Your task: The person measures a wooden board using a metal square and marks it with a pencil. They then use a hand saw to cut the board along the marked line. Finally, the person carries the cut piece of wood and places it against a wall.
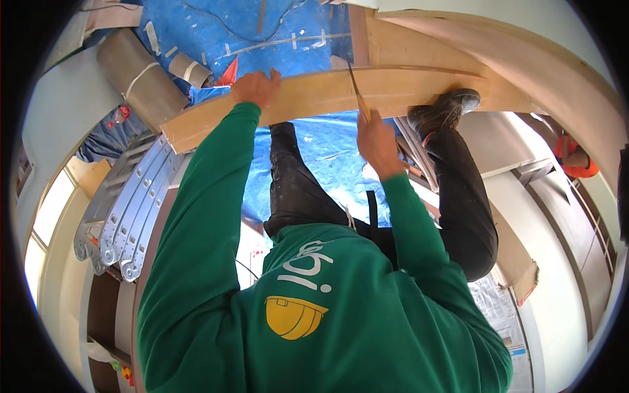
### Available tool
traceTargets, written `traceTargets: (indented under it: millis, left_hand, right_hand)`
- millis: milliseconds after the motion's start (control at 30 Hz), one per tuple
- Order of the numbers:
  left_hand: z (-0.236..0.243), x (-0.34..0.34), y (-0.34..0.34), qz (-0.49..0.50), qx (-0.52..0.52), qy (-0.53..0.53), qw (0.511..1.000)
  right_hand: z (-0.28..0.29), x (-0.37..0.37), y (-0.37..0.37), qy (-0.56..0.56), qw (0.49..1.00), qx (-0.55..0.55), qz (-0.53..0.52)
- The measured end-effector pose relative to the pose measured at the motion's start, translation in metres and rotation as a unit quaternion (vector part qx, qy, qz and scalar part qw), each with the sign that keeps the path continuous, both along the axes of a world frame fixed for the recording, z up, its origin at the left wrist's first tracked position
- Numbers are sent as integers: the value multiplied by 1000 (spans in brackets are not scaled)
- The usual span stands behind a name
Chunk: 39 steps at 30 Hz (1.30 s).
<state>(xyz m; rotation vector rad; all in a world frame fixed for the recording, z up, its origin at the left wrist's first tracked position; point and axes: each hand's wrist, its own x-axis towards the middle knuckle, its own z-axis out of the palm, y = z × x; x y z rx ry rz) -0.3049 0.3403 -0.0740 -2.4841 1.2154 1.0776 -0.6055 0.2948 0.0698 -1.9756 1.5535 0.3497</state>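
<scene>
In the head view, your right hand (380, 145) is clenched round the pale handle of a saw (356, 88), whose thin dark blade, seen nearly edge-on, crosses the long wooden board (314, 93). That board stretches across in front of you, from beside the folded metal ladder (128, 200) on your left to your right shoe (449, 108), which is set on it near the other end. Your left hand (256, 89) is on the board, in from its left end; its fingers are mostly hidden, so I cannot tell whether that grip clasps the edge or only presses.

At your lower left, an open-fronted shelf unit (88, 308) has dark compartments; a white bag-like item (99, 354) and a small red-and-yellow thing (125, 374) sit by the lower one, too small to make out further. Beyond the board, two brown rolls (141, 82), each bound with a white band, lie near a blue sheet (196, 29) covering the floor. Off to your right shows another person's orange garment (576, 164).
</scene>
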Motion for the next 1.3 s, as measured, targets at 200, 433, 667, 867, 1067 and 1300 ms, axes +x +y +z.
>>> traceTargets:
  millis: [200,433,667,867,1067,1300]
  left_hand:
    - [-12,-4,11,6,-19,-9,1000]
    - [-25,6,18,-20,-51,6,998]
    - [-2,-5,8,-28,-28,-4,999]
    - [1,-1,9,21,-16,1,1000]
    - [-1,-6,7,1,-36,3,999]
    - [-23,-1,20,-21,-45,-5,999]
  right_hand:
    - [-18,7,-23,-22,999,12,-29]
    - [117,-25,31,-65,989,86,-102]
    - [-72,26,-45,-16,999,-7,-37]
    - [-23,61,-69,-63,961,185,-197]
    - [-45,26,-44,-110,985,25,-135]
    - [39,11,-21,-64,996,3,56]
